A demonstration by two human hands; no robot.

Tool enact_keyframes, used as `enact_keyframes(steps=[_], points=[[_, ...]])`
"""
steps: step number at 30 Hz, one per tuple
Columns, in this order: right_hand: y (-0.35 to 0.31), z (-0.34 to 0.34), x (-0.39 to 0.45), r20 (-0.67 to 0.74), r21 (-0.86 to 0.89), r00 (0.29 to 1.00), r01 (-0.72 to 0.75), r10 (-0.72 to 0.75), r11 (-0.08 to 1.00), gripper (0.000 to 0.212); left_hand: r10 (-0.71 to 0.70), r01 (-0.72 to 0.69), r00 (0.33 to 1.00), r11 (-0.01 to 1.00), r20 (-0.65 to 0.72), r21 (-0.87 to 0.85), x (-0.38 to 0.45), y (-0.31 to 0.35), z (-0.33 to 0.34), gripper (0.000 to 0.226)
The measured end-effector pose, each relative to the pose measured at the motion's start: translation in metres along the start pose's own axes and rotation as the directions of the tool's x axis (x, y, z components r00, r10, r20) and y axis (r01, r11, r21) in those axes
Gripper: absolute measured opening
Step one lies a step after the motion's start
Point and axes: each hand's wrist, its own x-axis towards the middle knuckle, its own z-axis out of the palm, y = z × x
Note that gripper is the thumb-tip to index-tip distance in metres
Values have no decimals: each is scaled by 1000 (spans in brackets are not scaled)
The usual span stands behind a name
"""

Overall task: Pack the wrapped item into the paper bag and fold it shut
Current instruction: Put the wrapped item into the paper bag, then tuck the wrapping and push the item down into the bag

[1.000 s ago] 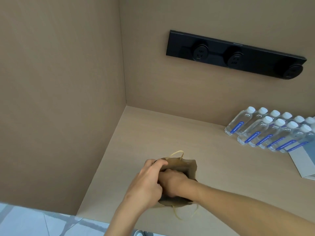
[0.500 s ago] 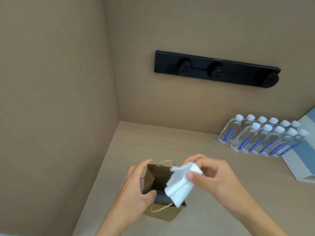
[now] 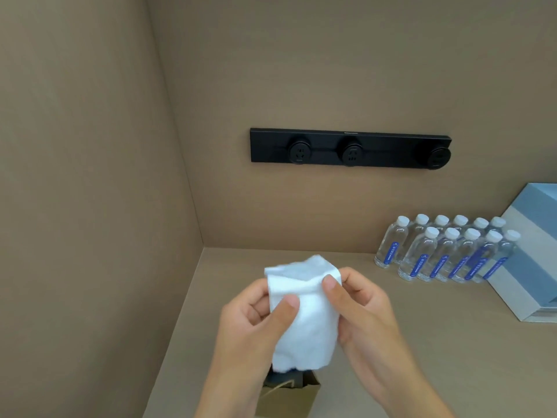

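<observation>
A white soft wrapping sheet hangs in the air above the counter, pinched at its top corners by both hands. My left hand grips its left edge with thumb in front. My right hand grips its right edge. Below the sheet stands a small brown paper bag with a string handle, its mouth open and dark inside; most of it is hidden by the sheet and my wrists.
The beige counter sits in a corner between two tan walls. Several small water bottles stand at the back right beside a blue and white box. A black socket strip is on the back wall.
My right hand pulled the white sheet out of the bag; my left hand let go of the bag and took the sheet's left edge. The sheet is now raised and spread.
</observation>
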Motion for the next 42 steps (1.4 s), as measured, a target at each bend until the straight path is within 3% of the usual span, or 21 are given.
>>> enact_keyframes(steps=[4,10,18,21,23,25,29,32,34,37,39,42], points=[[-2,-6,-4,29,-45,1000,12,-11,999,28,-13,12,995,1000,-96,-14,-1,1,-2,19],[2,-8,-9,19,-91,992,124,-123,988,10,-22,19,996,999,-91,-35,-7,3,-4,17],[2,-3,-14,42,-73,962,271,-269,960,18,121,-117,992,988,-37,99,-10,8,-23,21],[1,0,-13,21,-162,958,287,-287,944,20,157,-154,987,985,-41,74,-12,12,-27,27],[1,3,-11,5,-206,948,312,-318,927,12,182,-175,983,972,-30,155,-13,17,-25,28],[0,7,-9,22,-229,948,315,-319,921,19,155,-146,988,959,-19,243,-13,20,-23,30],[-6,8,-2,47,-242,960,280,-277,929,27,68,-82,996,925,52,372,-7,21,-20,15],[-1,4,-1,51,47,995,81,-84,996,41,53,-41,997,981,-58,187,-5,15,-19,16],[14,6,-5,135,243,990,-76,44,967,46,36,-24,991,995,-125,97,-4,9,-16,18],[33,14,-12,192,344,978,-149,86,927,36,-2,15,988,996,-157,82,-4,-3,-14,16],[36,14,-12,84,272,993,-106,86,957,27,7,22,972,993,-235,120,-4,-13,-22,12],[38,6,-12,-147,-151,977,-173,151,973,17,94,54,921,931,-379,362,-6,-34,-49,20]])
